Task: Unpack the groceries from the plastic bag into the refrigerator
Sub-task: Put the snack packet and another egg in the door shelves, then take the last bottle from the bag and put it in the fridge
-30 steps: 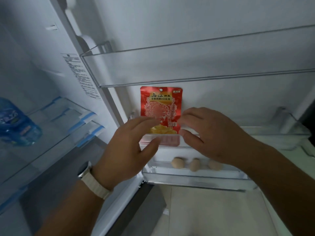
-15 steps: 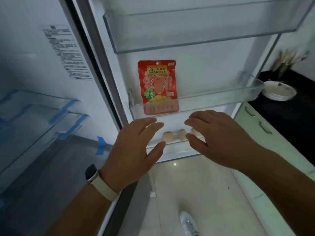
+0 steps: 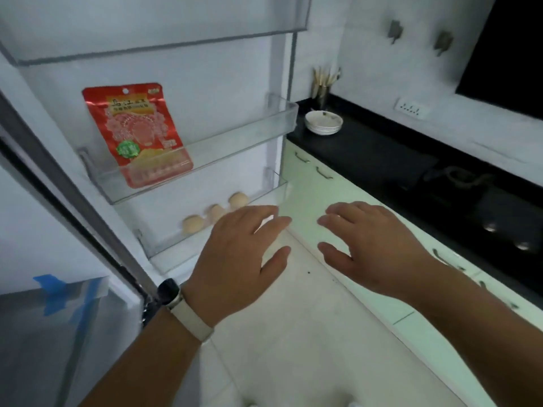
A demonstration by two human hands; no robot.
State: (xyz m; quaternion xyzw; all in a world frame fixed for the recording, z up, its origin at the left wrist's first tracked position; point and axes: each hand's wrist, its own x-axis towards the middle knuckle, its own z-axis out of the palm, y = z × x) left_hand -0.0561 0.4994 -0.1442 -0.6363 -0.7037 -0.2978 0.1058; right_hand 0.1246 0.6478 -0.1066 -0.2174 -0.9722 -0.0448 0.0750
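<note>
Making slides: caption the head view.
Left hand and right hand open, empty; red packet stands in the door shelf, three eggs below.

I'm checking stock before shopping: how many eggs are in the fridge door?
3, in a row in the lower door bin: left egg, middle egg, right egg. The left hand covers part of that bin, so more may be hidden.

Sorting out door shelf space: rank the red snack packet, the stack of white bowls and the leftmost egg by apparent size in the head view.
1. red snack packet, clearly largest.
2. stack of white bowls; farther from the camera, so true size unsure.
3. leftmost egg, smallest.
</note>
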